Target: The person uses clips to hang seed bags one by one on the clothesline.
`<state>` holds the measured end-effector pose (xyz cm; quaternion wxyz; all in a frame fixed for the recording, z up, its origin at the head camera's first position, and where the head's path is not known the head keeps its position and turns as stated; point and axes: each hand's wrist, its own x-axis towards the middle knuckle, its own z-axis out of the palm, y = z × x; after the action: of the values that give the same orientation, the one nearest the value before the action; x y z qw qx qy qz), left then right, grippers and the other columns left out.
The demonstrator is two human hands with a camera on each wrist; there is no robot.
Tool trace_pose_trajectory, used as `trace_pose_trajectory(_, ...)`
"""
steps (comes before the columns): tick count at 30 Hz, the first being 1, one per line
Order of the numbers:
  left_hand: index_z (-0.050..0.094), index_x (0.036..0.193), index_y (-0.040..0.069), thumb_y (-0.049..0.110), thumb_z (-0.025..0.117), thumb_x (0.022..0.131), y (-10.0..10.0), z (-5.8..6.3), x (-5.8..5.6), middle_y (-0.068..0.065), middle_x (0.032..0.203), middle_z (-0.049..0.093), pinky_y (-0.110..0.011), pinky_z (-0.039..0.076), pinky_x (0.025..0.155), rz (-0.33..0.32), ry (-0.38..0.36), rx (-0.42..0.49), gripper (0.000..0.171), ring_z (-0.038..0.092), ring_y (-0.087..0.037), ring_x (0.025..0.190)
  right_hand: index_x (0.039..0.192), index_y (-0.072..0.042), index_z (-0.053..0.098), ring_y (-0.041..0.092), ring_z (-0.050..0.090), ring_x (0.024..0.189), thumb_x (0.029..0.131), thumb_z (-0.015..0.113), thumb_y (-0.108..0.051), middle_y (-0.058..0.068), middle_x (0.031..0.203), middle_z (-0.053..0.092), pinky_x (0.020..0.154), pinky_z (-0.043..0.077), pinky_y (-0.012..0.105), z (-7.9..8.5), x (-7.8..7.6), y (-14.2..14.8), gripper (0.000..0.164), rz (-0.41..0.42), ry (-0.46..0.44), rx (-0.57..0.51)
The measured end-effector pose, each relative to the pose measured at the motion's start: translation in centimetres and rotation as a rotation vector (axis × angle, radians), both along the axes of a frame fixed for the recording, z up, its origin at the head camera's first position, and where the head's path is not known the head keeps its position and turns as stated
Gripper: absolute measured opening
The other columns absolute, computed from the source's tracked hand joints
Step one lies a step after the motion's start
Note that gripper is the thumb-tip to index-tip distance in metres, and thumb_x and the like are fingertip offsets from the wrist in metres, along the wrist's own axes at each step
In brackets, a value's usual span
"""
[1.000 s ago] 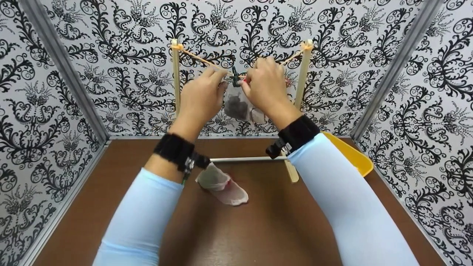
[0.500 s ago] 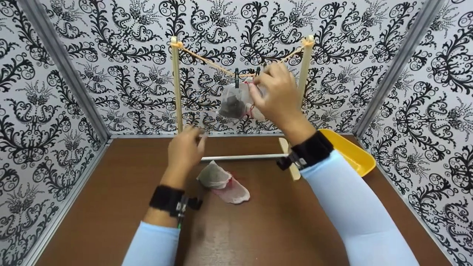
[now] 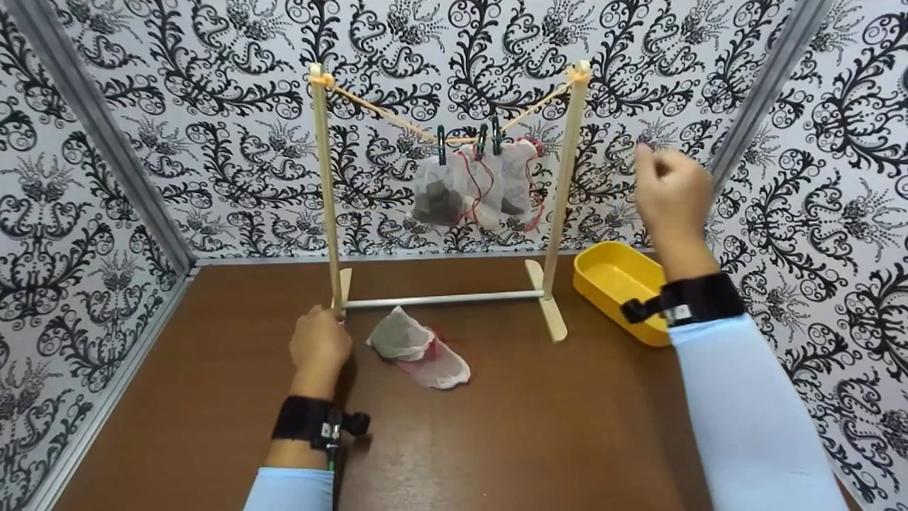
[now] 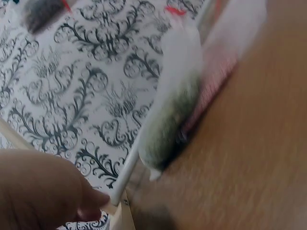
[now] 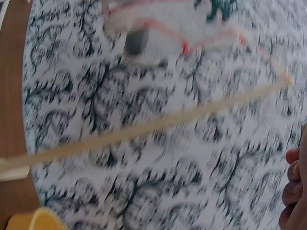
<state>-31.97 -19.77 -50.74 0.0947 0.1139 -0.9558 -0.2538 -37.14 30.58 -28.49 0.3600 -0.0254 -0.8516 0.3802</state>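
In the head view, dark green clips (image 3: 441,145) fix white drawstring pouches to an orange cord (image 3: 383,111); one pouch (image 3: 436,195) has dark contents. My left hand (image 3: 320,344) grips the foot of the left post of the wooden stand (image 3: 325,177); its fingers partly hide that spot. The left wrist view shows its fingertips by the joint of the white rod (image 4: 125,177) and wooden foot (image 4: 122,218). My right hand (image 3: 672,195) is in the air right of the stand, fingers curled, holding nothing. Another pouch (image 3: 401,337) with greenish contents lies on the table.
A yellow tray (image 3: 610,294) sits on the brown table (image 3: 496,426), right of the stand and partly behind my right wrist. The stand's right foot (image 3: 550,312) points toward me. Patterned panels (image 3: 248,177) enclose the back and sides.
Both hands have left the cord and clips. The left came down to the stand's left foot; the right let go and moved right. The pouches hang freely, and the view has shifted slightly.
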Motion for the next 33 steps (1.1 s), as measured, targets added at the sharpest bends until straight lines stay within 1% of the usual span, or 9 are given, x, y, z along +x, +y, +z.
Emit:
trace_pose_trajectory(3, 0.083, 0.123, 0.004, 0.007, 0.068, 0.101, -0.6, 0.0, 0.3, -0.025, 0.133, 0.071, -0.072, 0.062, 0.100, 0.004, -0.062, -0.026, 0.027, 0.065, -0.052, 0.131, 0.083, -0.014, 0.061, 0.013, 0.051, 0.060, 0.115, 0.052, -0.059, -0.003, 0.076, 0.059, 0.049, 0.044, 0.024, -2.5, -1.0, 3.2, 0.056, 0.000, -0.205, 0.047)
trace_pose_trajectory(8, 0.082, 0.124, -0.002, 0.001, 0.061, 0.104, -0.7, 0.1, 0.6, -0.024, 0.153, 0.065, -0.073, 0.060, 0.106, -0.001, -0.104, -0.052, 0.029, 0.059, -0.051, 0.141, 0.136, 0.002, 0.069, 0.028, 0.068, 0.088, 0.116, 0.057, -0.041, 0.025, 0.122, 0.073, 0.070, 0.062, 0.039, -8.0, -2.4, 7.0, 0.049, 0.158, -0.651, 0.231)
trace_pose_trajectory(12, 0.080, 0.126, -0.005, 0.001, 0.056, 0.107, -0.3, -0.1, 0.5, -0.023, 0.156, 0.064, -0.074, 0.060, 0.105, 0.005, -0.089, -0.059, 0.031, 0.059, -0.051, 0.141, 0.150, 0.009, 0.062, 0.039, 0.070, 0.106, 0.110, 0.066, -0.025, 0.039, 0.146, 0.064, 0.086, 0.066, 0.050, -11.9, -3.0, 8.9, 0.052, 0.299, -0.829, 0.345)
trace_pose_trajectory(15, 0.079, 0.126, -0.007, 0.002, 0.056, 0.108, 0.1, -0.3, 0.4, -0.023, 0.154, 0.065, -0.073, 0.061, 0.103, 0.002, -0.073, -0.061, 0.031, 0.061, -0.052, 0.139, 0.147, 0.015, 0.061, 0.033, 0.070, 0.094, 0.108, 0.070, -0.022, 0.037, 0.131, 0.070, 0.078, 0.068, 0.044, -13.7, -3.1, 9.9, 0.054, 0.363, -0.904, 0.387)
trace_pose_trajectory(18, 0.079, 0.126, -0.007, 0.001, 0.056, 0.108, 0.4, -0.6, 0.3, -0.022, 0.155, 0.065, -0.072, 0.061, 0.104, 0.000, -0.071, -0.065, 0.031, 0.062, -0.051, 0.139, 0.138, 0.015, 0.068, 0.021, 0.065, 0.084, 0.106, 0.069, -0.019, 0.021, 0.106, 0.075, 0.071, 0.063, 0.032, -14.9, -2.9, 10.6, 0.047, 0.401, -0.985, 0.407)
trace_pose_trajectory(20, 0.080, 0.126, -0.006, 0.000, 0.056, 0.108, 0.4, -0.7, 0.2, -0.021, 0.157, 0.064, -0.072, 0.061, 0.104, -0.002, -0.073, -0.072, 0.031, 0.062, -0.051, 0.140, 0.123, 0.012, 0.076, 0.017, 0.063, 0.077, 0.105, 0.069, -0.017, 0.009, 0.090, 0.072, 0.068, 0.057, 0.027, -15.4, -2.8, 10.9, 0.035, 0.412, -1.012, 0.428)
trace_pose_trajectory(24, 0.081, 0.124, -0.005, -0.001, 0.056, 0.107, 0.4, -0.8, 0.2, -0.021, 0.157, 0.064, -0.071, 0.061, 0.105, -0.003, -0.072, -0.075, 0.030, 0.062, -0.050, 0.140, 0.092, -0.003, 0.078, 0.018, 0.061, 0.076, 0.101, 0.069, -0.009, 0.000, 0.080, 0.064, 0.067, 0.056, 0.027, -16.4, -2.7, 11.2, 0.014, 0.395, -1.043, 0.375)
trace_pose_trajectory(28, 0.081, 0.122, -0.005, -0.002, 0.057, 0.106, 0.2, -0.9, 0.1, -0.022, 0.156, 0.065, -0.071, 0.061, 0.104, 0.002, -0.065, -0.066, 0.030, 0.063, -0.050, 0.139, 0.072, -0.015, 0.066, 0.018, 0.058, 0.072, 0.090, 0.068, 0.000, -0.003, 0.073, 0.056, 0.061, 0.053, 0.027, -16.9, -2.7, 11.1, 0.023, 0.382, -1.049, 0.337)
trace_pose_trajectory(33, 0.081, 0.121, -0.005, -0.002, 0.058, 0.105, 0.3, -0.8, 0.3, -0.022, 0.151, 0.067, -0.071, 0.062, 0.102, 0.004, -0.056, -0.060, 0.028, 0.064, -0.051, 0.136, 0.066, -0.021, 0.056, 0.014, 0.049, 0.064, 0.081, 0.058, 0.005, -0.006, 0.067, 0.048, 0.057, 0.042, 0.024, -16.4, -2.8, 11.0, 0.031, 0.407, -1.051, 0.453)
